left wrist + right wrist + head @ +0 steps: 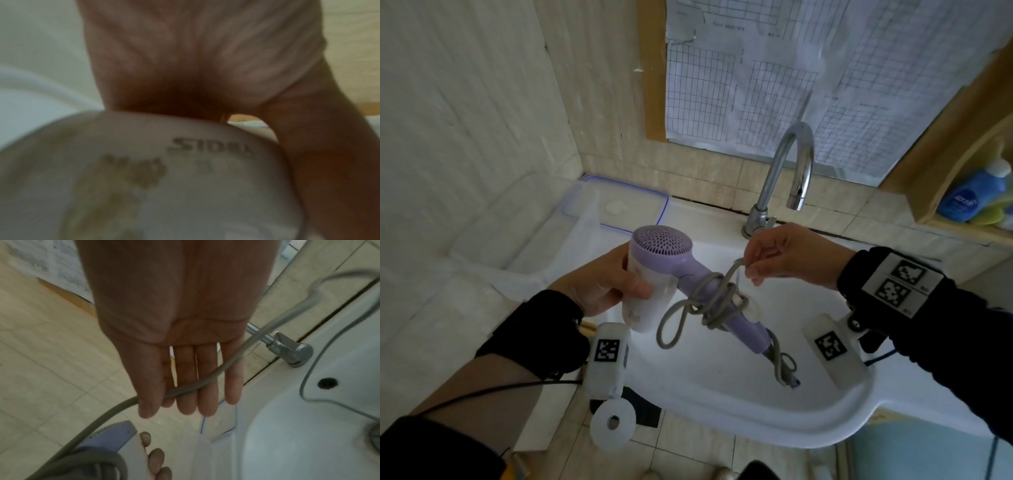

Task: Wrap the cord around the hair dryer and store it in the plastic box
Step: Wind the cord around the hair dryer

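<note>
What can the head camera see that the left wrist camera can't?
Only the head view shows the grey cord looped around the purple handle, the right hand pinching a bit of it, the faucet, the white sink and the plastic box in the corner. Only the left wrist view shows blurry dark lettering printed on the dryer's white barrel, up close. Both show the left hand gripping the hair dryer.
</note>
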